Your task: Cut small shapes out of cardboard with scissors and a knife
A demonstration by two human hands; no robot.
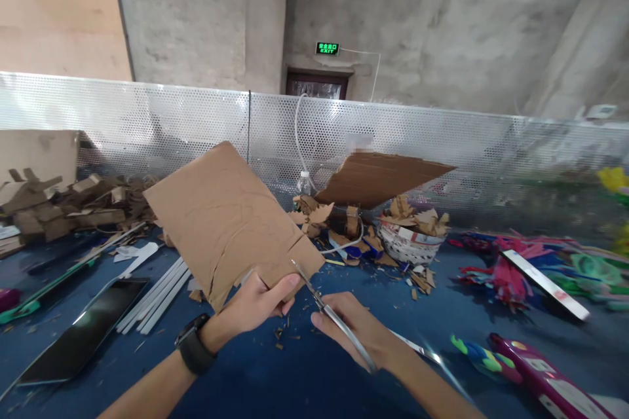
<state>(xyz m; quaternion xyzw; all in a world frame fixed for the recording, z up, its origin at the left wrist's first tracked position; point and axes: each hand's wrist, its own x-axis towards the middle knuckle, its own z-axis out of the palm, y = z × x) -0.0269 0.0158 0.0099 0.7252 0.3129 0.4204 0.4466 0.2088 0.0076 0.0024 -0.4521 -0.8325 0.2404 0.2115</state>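
Observation:
My left hand (pixel 265 301), with a dark watch on its wrist, grips the lower edge of a brown cardboard sheet (pixel 221 209). The sheet is held up and tilted above the table, and it bears faint curved lines and a slit near its lower part. In my right hand (pixel 351 324) is a pair of metal scissors (pixel 339 321), pointing up and left. Their tips lie at the sheet's lower right edge, close to my left thumb. Whether the blades are around the cardboard I cannot tell.
Cardboard scraps fill a basket (pixel 410 242) and lie around it. White glue sticks (pixel 154 294) and a dark tablet-like panel (pixel 83 334) lie left. At right are a purple device (pixel 545 373), a white box (pixel 545 285) and colourful strands (pixel 511 275). A perforated metal screen (pixel 196 118) stands behind.

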